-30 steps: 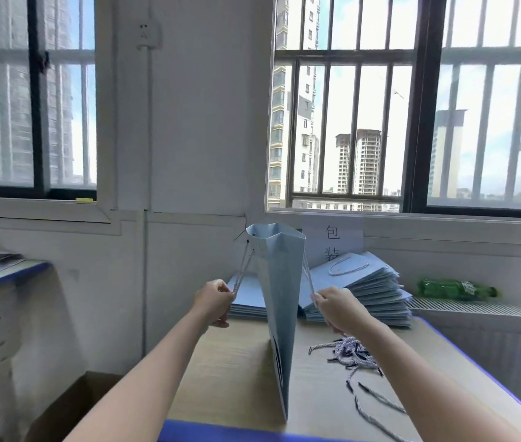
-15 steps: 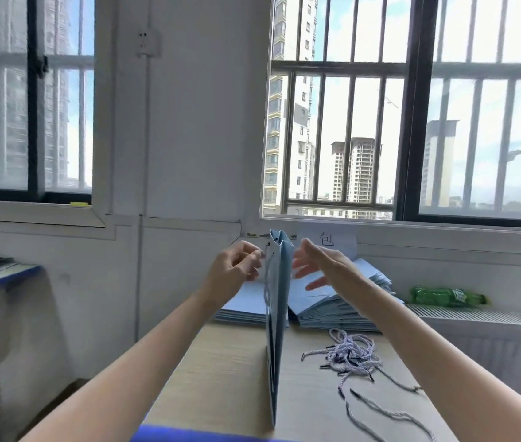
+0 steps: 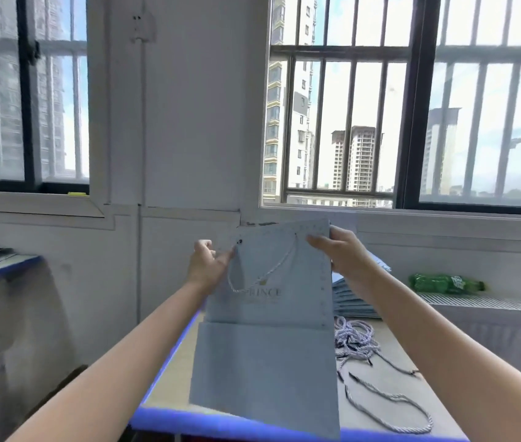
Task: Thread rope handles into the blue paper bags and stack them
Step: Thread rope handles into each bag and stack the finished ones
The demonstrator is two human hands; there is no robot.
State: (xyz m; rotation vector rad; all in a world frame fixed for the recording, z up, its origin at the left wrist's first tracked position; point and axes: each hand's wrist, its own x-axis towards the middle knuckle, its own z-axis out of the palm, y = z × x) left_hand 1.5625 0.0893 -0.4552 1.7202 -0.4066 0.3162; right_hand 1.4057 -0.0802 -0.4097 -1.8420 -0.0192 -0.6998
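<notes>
I hold the flattened blue bag (image 3: 268, 314) upright above the table's (image 3: 169, 387) near edge, its rope handle (image 3: 262, 269) looped across the front. My left hand (image 3: 206, 266) pinches its top left corner, my right hand (image 3: 345, 253) its top right. Loose ropes (image 3: 354, 342) lie toward the right edge, stacked bags (image 3: 354, 298) at the far edge.

A flattened pale blue paper bag (image 3: 268, 352) is held upright above the table, its printed face (gold lettering, partly readable) turned toward the camera. A white rope handle (image 3: 262, 272) is looped across its upper front. Loose rope handles (image 3: 358, 342) are heaped on the table just right of it, and stacked blue bags (image 3: 353, 301) are seen behind.
</notes>
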